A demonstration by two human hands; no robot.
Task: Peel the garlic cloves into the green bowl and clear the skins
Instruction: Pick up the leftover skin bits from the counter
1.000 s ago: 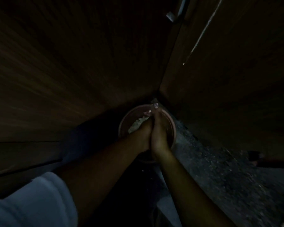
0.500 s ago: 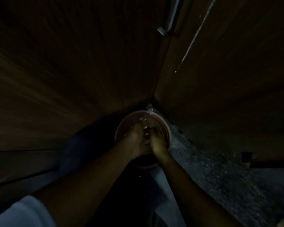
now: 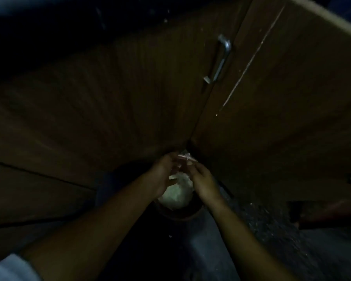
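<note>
Papery pale garlic skins (image 3: 184, 157) hang pinched in the grip of left hand (image 3: 164, 173) and right hand (image 3: 204, 179) above a dark round container (image 3: 178, 215) heaped with pale scraps (image 3: 177, 194), apparently mid-clearing; letting go squarely over it seems next.

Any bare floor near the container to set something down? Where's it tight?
Free: speckled floor right of the round container, between the right cabinet door and the right forearm. Crowded: over the container, where left hand and right hand pinch garlic skins. Left of it is too dark to tell.

Pale garlic skins (image 3: 177, 194) in round container (image 3: 180, 215)
</note>
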